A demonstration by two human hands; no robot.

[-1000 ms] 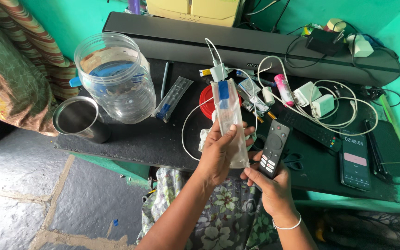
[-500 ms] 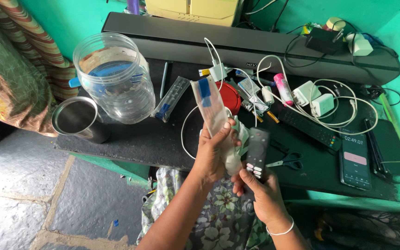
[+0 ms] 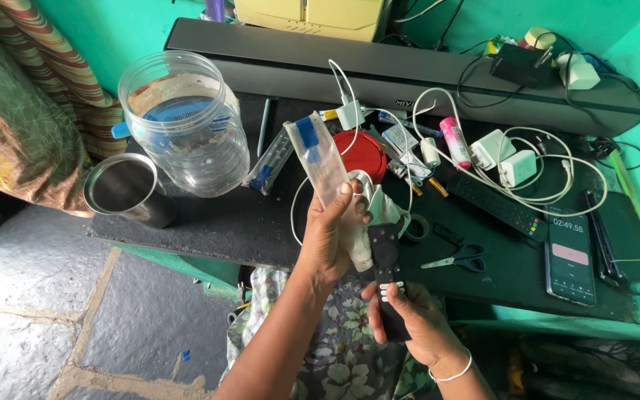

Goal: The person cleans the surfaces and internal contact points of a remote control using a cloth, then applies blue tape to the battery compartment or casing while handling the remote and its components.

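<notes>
Two hands work above the cluttered table [image 3: 209, 222]: left hand [image 3: 332, 238] pinching a clear plastic sleeve [image 3: 325, 164] and cloth, right hand [image 3: 412, 320] gripping a black remote [image 3: 387, 278] not yet inserted.

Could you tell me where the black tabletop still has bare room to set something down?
The freest patch of the tabletop lies in front of the clear plastic jar and right of the steel cup. A smaller patch lies between the scissors and the phone. Chargers and cables crowd the back right.

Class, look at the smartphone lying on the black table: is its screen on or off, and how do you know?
On. The smartphone lies flat, face up on the black table, and its screen is lit, showing pale digits and a pink button.
</notes>
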